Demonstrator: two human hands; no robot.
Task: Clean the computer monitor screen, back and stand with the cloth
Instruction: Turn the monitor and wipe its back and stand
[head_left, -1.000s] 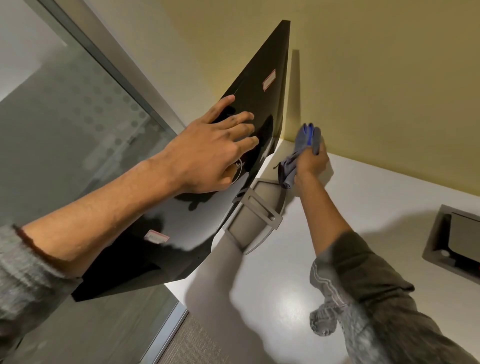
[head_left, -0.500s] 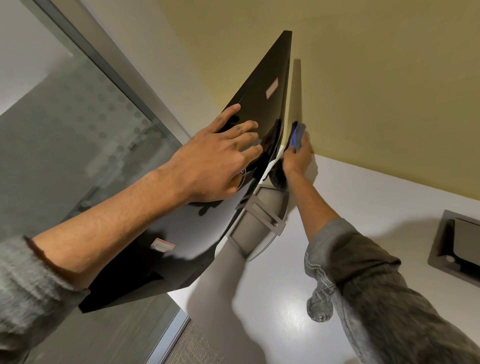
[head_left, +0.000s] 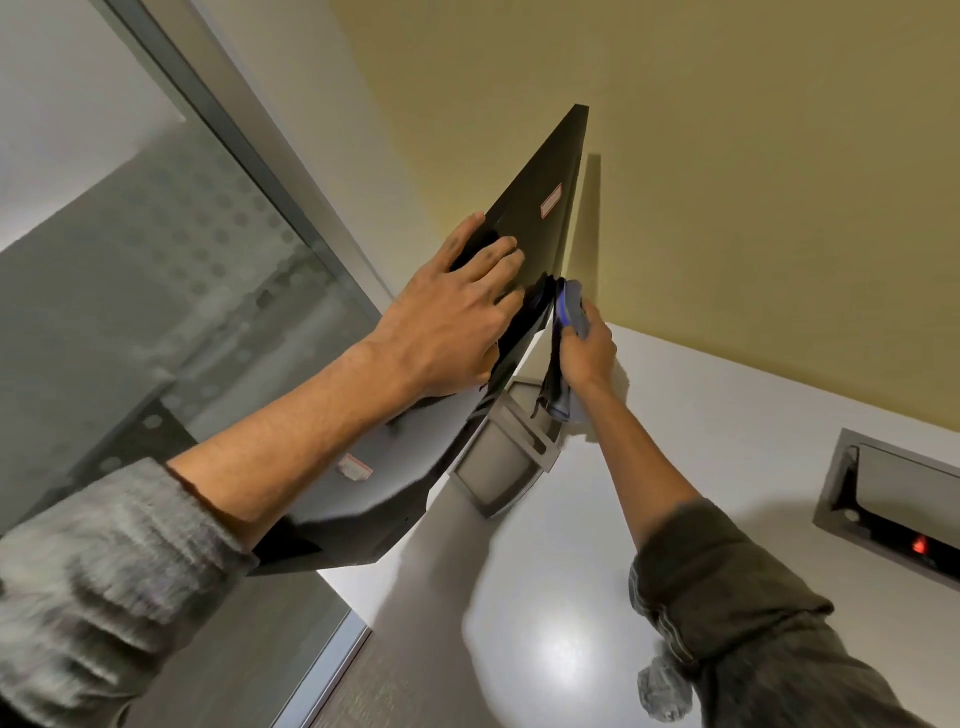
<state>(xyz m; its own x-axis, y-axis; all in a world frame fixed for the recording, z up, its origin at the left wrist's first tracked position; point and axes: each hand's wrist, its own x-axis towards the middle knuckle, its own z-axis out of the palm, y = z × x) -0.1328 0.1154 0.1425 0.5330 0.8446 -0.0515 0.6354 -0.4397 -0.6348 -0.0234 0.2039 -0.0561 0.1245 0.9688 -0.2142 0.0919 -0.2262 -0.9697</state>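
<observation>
Behind the monitor (head_left: 540, 228), right hand (head_left: 587, 351) grips cloth (head_left: 569, 309); left hand (head_left: 452, 332) lies flat.

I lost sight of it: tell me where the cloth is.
In the head view, right of centre: the cloth is gripped in the right hand, against the monitor's right edge, above the stand.

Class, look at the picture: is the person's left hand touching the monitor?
Touching. The head view shows the left hand lying flat on the monitor, its straight fingers pressed against the dark glossy panel with no gap.
</observation>
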